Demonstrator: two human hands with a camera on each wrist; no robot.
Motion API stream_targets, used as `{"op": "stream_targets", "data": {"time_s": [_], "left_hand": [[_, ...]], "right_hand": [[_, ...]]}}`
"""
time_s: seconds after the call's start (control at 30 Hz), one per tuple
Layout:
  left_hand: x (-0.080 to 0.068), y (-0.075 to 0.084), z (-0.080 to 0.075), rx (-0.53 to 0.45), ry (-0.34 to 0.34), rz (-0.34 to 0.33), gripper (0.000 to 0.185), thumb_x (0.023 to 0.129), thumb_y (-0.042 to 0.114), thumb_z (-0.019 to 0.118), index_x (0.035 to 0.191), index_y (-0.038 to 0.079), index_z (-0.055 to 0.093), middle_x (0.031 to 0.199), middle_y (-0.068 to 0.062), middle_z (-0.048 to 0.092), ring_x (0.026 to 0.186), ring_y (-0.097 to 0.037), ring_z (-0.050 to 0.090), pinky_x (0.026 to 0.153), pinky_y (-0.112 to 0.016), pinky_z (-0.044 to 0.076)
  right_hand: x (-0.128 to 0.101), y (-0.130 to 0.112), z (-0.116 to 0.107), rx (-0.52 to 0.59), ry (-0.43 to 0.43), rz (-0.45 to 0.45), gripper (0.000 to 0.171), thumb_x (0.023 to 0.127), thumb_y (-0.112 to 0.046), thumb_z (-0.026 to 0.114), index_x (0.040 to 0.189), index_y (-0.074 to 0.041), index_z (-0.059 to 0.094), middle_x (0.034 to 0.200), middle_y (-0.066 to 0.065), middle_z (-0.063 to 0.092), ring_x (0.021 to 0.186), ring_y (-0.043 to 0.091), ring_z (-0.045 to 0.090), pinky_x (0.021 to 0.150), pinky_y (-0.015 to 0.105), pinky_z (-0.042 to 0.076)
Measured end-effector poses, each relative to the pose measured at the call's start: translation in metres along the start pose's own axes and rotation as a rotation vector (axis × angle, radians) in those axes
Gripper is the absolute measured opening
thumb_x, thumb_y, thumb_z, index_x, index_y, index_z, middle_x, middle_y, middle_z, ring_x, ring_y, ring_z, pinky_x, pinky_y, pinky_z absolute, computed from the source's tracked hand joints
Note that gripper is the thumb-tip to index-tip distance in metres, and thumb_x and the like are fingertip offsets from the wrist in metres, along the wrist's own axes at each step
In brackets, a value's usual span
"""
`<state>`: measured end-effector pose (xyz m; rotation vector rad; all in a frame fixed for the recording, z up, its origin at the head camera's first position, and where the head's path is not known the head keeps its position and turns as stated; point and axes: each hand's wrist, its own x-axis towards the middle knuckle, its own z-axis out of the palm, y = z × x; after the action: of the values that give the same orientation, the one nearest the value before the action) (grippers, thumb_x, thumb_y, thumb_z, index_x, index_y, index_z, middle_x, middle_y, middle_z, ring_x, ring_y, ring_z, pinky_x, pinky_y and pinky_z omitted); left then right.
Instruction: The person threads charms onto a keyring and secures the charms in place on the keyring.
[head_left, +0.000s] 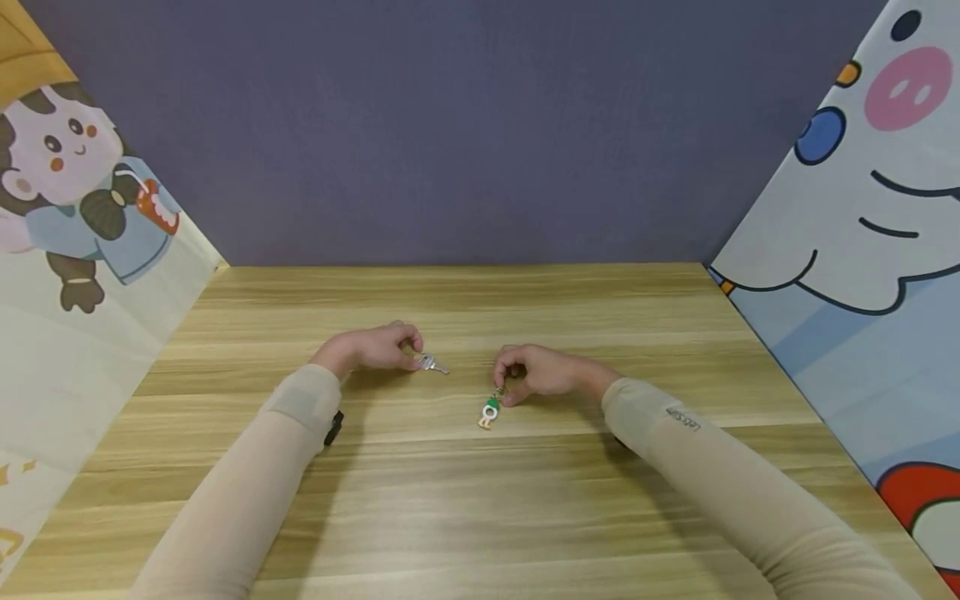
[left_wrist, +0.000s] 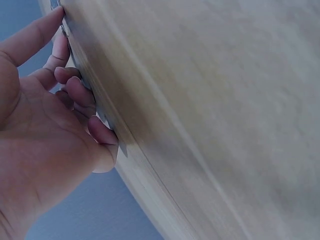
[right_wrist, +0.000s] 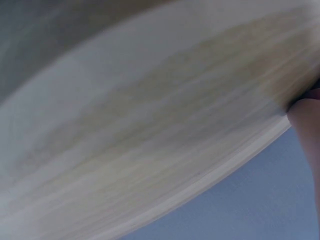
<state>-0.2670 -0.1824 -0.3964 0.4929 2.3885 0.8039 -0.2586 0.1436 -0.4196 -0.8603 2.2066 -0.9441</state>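
Note:
Left of the table's middle, my left hand [head_left: 381, 347] pinches a silver key [head_left: 432, 364] by its head, thumb and forefinger on it. Its blade points right; whether more than one key is there I cannot tell. In the left wrist view the hand [left_wrist: 45, 135] is seen from the palm side, fingertips low at the tabletop. A short way to the right, my right hand [head_left: 549, 372] holds the upper end of a keychain charm [head_left: 490, 411] between thumb and forefinger. The charm has a green top, a white ring and orange feet. Only a sliver of this hand [right_wrist: 306, 130] shows in the right wrist view.
The wood-grain table [head_left: 465, 500] meets a purple-grey wall [head_left: 465, 133] at its back edge. Cartoon-printed panels stand on the left [head_left: 90, 350] and right [head_left: 840, 333]. A small black item [head_left: 333, 428] shows under the left wrist.

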Motion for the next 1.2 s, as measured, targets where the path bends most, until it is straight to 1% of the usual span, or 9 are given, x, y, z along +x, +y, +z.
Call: {"op": "stream_targets", "data": {"time_s": [0.3,0.47,0.57,0.67,0.73,0.83,0.93,1.07,1.2], "left_hand": [[-0.001,-0.001,-0.001,-0.036,-0.001,-0.02,0.023,0.104,0.019,0.069,0.114,0.005,0.054,0.123,-0.016,0.043,0.109,-0.029,0.042,0.089,-0.036,0.037],[-0.001,0.0,-0.001,-0.038,-0.009,-0.013,0.018,0.105,0.021,0.067,0.108,0.007,0.056,0.124,-0.015,0.042,0.112,-0.03,0.041,0.091,-0.037,0.037],[0.0,0.0,-0.001,-0.035,-0.02,0.011,0.015,0.106,0.019,0.066,0.101,0.007,0.058,0.12,-0.013,0.04,0.111,-0.029,0.039,0.091,-0.038,0.036],[0.0,-0.001,-0.001,-0.028,-0.023,0.04,0.013,0.106,0.015,0.065,0.098,0.006,0.061,0.114,-0.013,0.047,0.106,-0.027,0.043,0.09,-0.036,0.038],[0.001,-0.001,-0.001,-0.019,-0.018,0.051,0.011,0.107,0.013,0.063,0.099,0.005,0.062,0.111,-0.011,0.055,0.103,-0.023,0.047,0.089,-0.034,0.041],[0.001,0.0,-0.002,0.012,0.033,0.069,0.012,0.108,0.014,0.061,0.102,0.005,0.064,0.106,-0.008,0.064,0.095,-0.02,0.053,0.083,-0.032,0.045],[-0.002,0.003,-0.003,0.039,0.144,0.1,0.012,0.107,0.016,0.063,0.101,0.006,0.064,0.099,-0.008,0.067,0.086,-0.018,0.054,0.077,-0.031,0.046],[-0.008,0.014,-0.006,0.02,0.288,0.146,0.013,0.106,0.019,0.067,0.1,0.008,0.063,0.096,-0.012,0.067,0.084,-0.021,0.057,0.075,-0.034,0.048],[-0.016,0.029,-0.011,-0.014,0.356,0.192,0.012,0.109,0.02,0.063,0.104,0.009,0.062,0.1,-0.017,0.068,0.087,-0.03,0.061,0.072,-0.036,0.049]], "right_hand": [[-0.001,0.003,-0.001,0.031,0.01,-0.039,0.013,0.089,-0.009,0.086,0.093,-0.009,0.074,0.108,0.003,0.063,0.101,0.017,0.052,0.092,0.03,0.045],[-0.002,0.008,-0.004,0.043,0.019,-0.04,0.007,0.091,-0.01,0.085,0.096,-0.01,0.08,0.114,0.004,0.067,0.109,0.016,0.06,0.1,0.03,0.051],[-0.002,0.009,-0.008,0.048,0.005,-0.02,0.006,0.093,-0.011,0.082,0.099,-0.011,0.082,0.121,0.005,0.07,0.119,0.019,0.061,0.107,0.036,0.051],[-0.003,0.008,-0.012,0.027,-0.009,-0.018,0.007,0.096,-0.012,0.08,0.102,-0.011,0.083,0.127,0.006,0.072,0.127,0.021,0.06,0.113,0.039,0.049],[-0.005,0.008,-0.016,0.008,-0.01,-0.01,0.008,0.098,-0.014,0.078,0.103,-0.012,0.083,0.127,0.005,0.073,0.126,0.019,0.061,0.111,0.037,0.05],[-0.011,0.006,-0.022,-0.004,0.007,0.01,0.01,0.099,-0.016,0.077,0.107,-0.012,0.083,0.118,0.005,0.077,0.108,0.017,0.067,0.093,0.032,0.056],[-0.019,0.002,-0.029,0.013,0.049,0.017,0.013,0.1,-0.019,0.077,0.109,-0.012,0.082,0.108,0.005,0.079,0.092,0.016,0.067,0.078,0.03,0.056],[-0.028,-0.004,-0.038,0.028,0.114,0.007,0.014,0.099,-0.02,0.077,0.108,-0.011,0.082,0.105,0.003,0.079,0.093,0.016,0.068,0.081,0.03,0.057],[-0.035,-0.008,-0.044,0.059,0.161,0.016,0.01,0.099,-0.018,0.078,0.105,-0.011,0.082,0.106,0.005,0.079,0.094,0.017,0.069,0.084,0.033,0.059]]}}
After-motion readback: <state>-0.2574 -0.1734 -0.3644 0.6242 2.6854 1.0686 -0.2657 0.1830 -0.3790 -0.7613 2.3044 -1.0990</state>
